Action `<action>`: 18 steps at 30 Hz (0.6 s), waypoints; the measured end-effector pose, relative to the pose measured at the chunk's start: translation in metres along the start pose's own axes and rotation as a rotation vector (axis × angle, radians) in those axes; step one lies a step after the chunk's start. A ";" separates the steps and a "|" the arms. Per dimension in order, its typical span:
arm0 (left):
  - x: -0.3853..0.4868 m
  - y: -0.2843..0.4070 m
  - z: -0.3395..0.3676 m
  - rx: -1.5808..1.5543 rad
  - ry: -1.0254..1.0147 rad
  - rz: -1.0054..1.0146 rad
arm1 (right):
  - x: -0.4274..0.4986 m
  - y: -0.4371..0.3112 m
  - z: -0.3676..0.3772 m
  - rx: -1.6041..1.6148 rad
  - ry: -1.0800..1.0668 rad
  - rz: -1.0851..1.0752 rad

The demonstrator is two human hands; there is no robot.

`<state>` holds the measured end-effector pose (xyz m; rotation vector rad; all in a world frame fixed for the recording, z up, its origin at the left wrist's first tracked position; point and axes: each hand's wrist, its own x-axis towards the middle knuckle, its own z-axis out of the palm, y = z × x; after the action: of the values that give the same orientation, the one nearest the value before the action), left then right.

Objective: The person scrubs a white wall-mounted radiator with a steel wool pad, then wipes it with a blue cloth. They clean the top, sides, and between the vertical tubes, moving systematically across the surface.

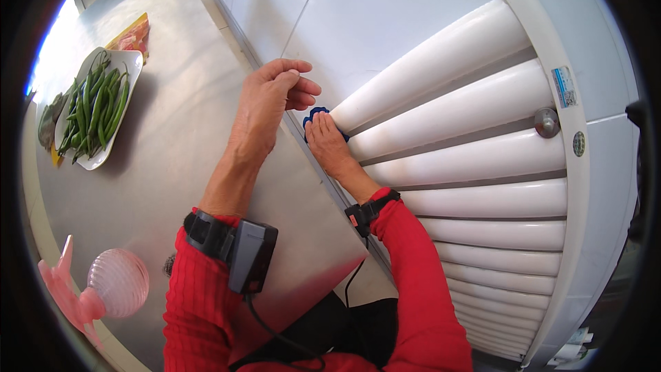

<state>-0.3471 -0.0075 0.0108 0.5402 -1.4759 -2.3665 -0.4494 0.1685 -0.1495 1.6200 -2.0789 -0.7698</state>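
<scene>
My right hand (327,145) lies with its fingers flat over a dark blue cloth (317,111), pressing it against the left ends of the white radiator tubes (444,106). Part of the cloth is hidden under the palm and fingers. To the left, my left hand (276,90) is raised above the edge of the metal-topped table (196,129). Its fingers are loosely curled, and I see nothing in them. Both wrists carry black straps with small devices and cables.
On the table's far left, a white plate (135,70) of green chili peppers (98,106) stands beside a printed packet (135,36). A pink spray bottle (116,284) is at the lower left. The radiator has a metal knob (546,123) on its right side, against a tiled wall (408,5).
</scene>
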 end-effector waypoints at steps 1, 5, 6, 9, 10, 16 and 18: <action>0.001 0.000 0.001 0.004 -0.008 0.007 | -0.007 -0.002 0.000 0.025 0.007 -0.025; 0.002 0.001 0.000 0.000 -0.013 0.002 | -0.049 -0.016 -0.008 0.117 -0.051 0.009; 0.001 0.001 0.000 -0.004 -0.014 0.004 | -0.062 -0.021 -0.010 0.159 -0.064 0.042; 0.001 0.001 0.000 -0.003 -0.018 0.008 | -0.099 -0.027 -0.018 0.173 -0.073 0.031; 0.001 0.000 0.001 0.005 -0.023 0.009 | -0.109 -0.031 -0.021 0.191 -0.114 0.045; 0.001 -0.001 0.002 0.010 -0.028 0.002 | -0.126 -0.036 -0.026 0.309 -0.058 0.139; 0.002 -0.001 0.002 0.018 -0.033 -0.004 | -0.115 -0.039 -0.021 0.326 -0.034 0.149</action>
<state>-0.3495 -0.0059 0.0101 0.5108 -1.5136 -2.3783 -0.3777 0.2688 -0.1550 1.5931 -2.4170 -0.4276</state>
